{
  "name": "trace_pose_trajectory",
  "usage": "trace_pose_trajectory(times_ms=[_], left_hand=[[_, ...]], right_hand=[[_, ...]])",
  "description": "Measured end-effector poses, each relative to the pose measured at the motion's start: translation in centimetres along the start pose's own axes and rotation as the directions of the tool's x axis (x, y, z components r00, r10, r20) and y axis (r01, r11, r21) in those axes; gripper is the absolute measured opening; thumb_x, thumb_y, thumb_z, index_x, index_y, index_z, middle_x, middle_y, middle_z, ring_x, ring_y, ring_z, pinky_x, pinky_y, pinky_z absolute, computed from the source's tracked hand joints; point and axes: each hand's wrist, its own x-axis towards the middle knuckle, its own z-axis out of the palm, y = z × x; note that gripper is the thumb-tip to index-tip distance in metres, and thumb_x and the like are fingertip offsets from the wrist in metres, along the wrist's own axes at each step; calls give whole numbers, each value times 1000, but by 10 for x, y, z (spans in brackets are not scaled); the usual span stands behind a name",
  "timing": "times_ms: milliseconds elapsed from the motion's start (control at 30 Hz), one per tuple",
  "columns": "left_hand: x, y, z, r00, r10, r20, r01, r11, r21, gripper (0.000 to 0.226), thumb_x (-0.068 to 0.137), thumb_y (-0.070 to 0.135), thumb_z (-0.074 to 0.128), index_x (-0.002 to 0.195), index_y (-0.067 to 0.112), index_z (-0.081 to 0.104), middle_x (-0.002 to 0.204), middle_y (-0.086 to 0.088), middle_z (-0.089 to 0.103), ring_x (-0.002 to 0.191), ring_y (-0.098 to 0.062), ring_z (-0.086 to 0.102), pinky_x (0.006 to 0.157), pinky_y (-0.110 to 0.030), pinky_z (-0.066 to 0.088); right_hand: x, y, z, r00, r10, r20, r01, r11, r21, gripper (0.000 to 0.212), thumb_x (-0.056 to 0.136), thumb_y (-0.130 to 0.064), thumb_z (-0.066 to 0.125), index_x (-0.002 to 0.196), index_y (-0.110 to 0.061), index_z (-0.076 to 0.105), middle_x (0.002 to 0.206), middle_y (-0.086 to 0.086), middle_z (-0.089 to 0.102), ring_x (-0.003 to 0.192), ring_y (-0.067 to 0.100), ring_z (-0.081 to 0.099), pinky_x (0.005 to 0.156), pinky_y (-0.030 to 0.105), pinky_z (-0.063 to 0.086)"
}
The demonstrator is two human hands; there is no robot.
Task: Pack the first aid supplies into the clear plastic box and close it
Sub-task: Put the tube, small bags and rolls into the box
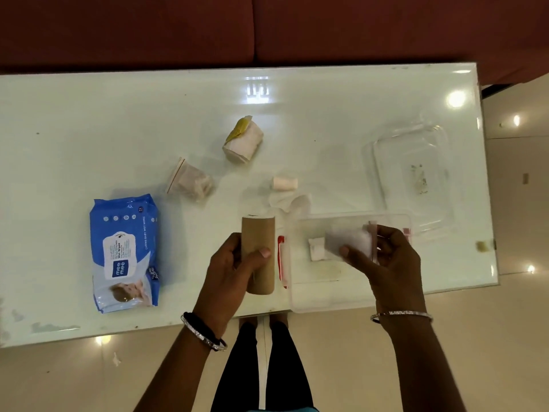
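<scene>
At the near edge of the white glass table lies the clear plastic box, open, its near side reaching slightly past the table's edge. Over the box, the right hand pinches a white packet between thumb and curled fingers; whether the packet touches the box cannot be told. A small white piece lies inside the box, toward its left end. Just left of the box the left hand grips a brown roll, thumb across its front and fingers wrapped behind, with the roll's long side running away from the person. Between the roll and the box shows a narrow red-and-white item, too hidden to identify. Farther back and to the right the clear lid rests on the table, apart from the box. A blue pack of wet wipes lies well to the left. Beyond the hands sit a small bag with pale contents, a white roll with a yellow wrapper, a little pink roll and a crumpled white gauze just behind the box.
</scene>
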Motion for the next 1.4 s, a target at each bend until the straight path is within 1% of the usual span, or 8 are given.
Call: trace_pose_trajectory(times_ms=[200, 300, 433, 533, 800, 933, 1233, 1400], left_hand=[[6, 17, 21, 985, 117, 124, -122, 992, 36, 46, 75, 42, 59, 111, 14, 59, 111, -12, 68, 101, -31, 64, 77, -46, 55], [26, 37, 31, 976, 153, 157, -166, 983, 73, 46, 71, 44, 57, 106, 14, 58, 104, -14, 65, 93, -33, 61, 76, -44, 50], [66, 67, 54, 953, 51, 298, -140, 948, 287, 67, 63, 52, 52, 115, 11, 58, 117, -18, 63, 111, -35, 57, 97, -55, 46], [86, 74, 74, 930, -16, 368, -192, 832, 521, 50, 70, 47, 47, 101, 8, 55, 102, -11, 67, 104, -34, 58, 97, -58, 42], [101, 42, 66, 948, -20, 316, -122, 898, 423, 42, 80, 41, 53, 100, 5, 50, 103, -19, 67, 95, -33, 70, 79, -52, 52], [98, 36, 63, 958, 55, 282, -151, 931, 333, 39, 80, 37, 52, 108, 9, 56, 96, 1, 73, 81, -4, 73, 64, -22, 52], [74, 33, 11, 992, 63, 113, -52, 994, -93, 38, 82, 26, 45, 117, 18, 60, 101, -10, 77, 98, -23, 70, 79, -32, 54], [49, 11, 2, 998, -11, 67, 24, 982, -185, 38, 82, 25, 47, 115, 18, 62, 105, -15, 76, 103, -33, 70, 89, -44, 52]], right_hand=[[8, -6, -6, 977, -26, -210, 63, 983, 170, 40, 57, -36, 89, 93, -31, 73, 89, -1, 75, 86, 22, 71, 80, 51, 60], [10, -12, -8, 987, -20, -162, 68, 952, 297, 28, 67, -24, 86, 93, -30, 76, 89, -3, 76, 89, 21, 70, 74, 37, 61], [11, -13, -7, 998, 19, -67, 8, 928, 373, 29, 77, -10, 80, 104, -16, 75, 101, 10, 75, 100, 31, 70, 74, 35, 58], [10, -12, -8, 999, 20, -41, -4, 934, 358, 31, 77, -10, 79, 107, -12, 74, 102, 11, 75, 102, 33, 70, 76, 37, 59], [6, -15, -29, 973, 146, -176, -25, 834, 552, 42, 74, -15, 78, 114, -7, 68, 111, 3, 72, 105, 19, 70, 80, 36, 59], [12, -11, -48, 964, 214, -156, -68, 769, 636, 42, 71, -14, 78, 112, -13, 66, 112, 2, 73, 109, 22, 69, 78, 32, 58], [8, 19, -2, 968, 146, 205, -172, 979, 114, 44, 69, -5, 85, 111, -10, 73, 106, 12, 75, 99, 33, 72, 90, 49, 57], [18, 26, 43, 949, 264, 175, -238, 959, -153, 57, 57, -16, 93, 108, -18, 66, 101, 6, 72, 84, 21, 72, 74, 31, 58]])
